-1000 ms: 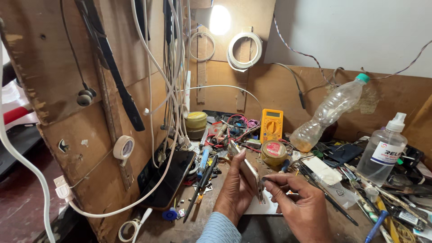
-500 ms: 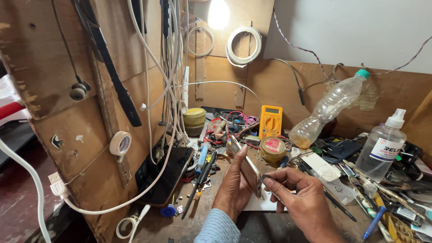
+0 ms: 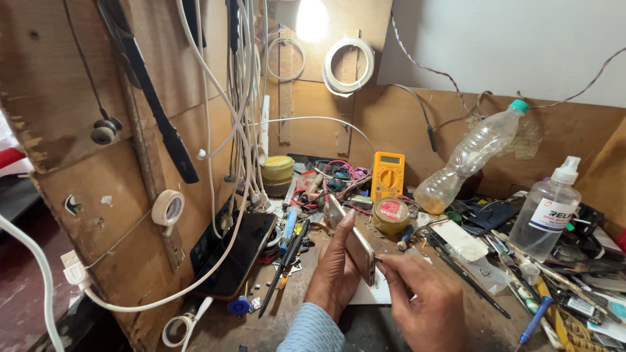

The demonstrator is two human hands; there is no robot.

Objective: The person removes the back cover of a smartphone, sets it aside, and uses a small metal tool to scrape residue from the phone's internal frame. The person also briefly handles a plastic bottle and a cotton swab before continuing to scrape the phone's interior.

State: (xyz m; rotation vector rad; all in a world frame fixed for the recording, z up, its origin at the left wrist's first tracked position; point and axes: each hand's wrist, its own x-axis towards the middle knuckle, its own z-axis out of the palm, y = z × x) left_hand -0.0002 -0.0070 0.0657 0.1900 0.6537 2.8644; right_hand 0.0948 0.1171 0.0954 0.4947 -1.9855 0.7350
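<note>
My left hand (image 3: 334,268) grips a slim silver phone (image 3: 353,240) on edge, raised over the cluttered wooden bench. My right hand (image 3: 420,300) is at the phone's lower end, fingers pinched together at its corner; I cannot see whether a small tool is in them. A white card (image 3: 372,294) lies on the bench under both hands. A light blue sleeve (image 3: 312,331) covers my left wrist.
A yellow multimeter (image 3: 387,175), a round tin (image 3: 390,215), a tilted plastic bottle (image 3: 468,158) and a white squeeze bottle (image 3: 548,208) stand behind. A dark tablet (image 3: 236,253) leans left. Screwdrivers (image 3: 285,254), tweezers and cables cover the bench; white cables (image 3: 228,124) hang down the wooden panel.
The view has shifted slightly left and lower. Both hands stay on the phone, which has tilted a little more upright; my right hand sits closer to its lower corner.
</note>
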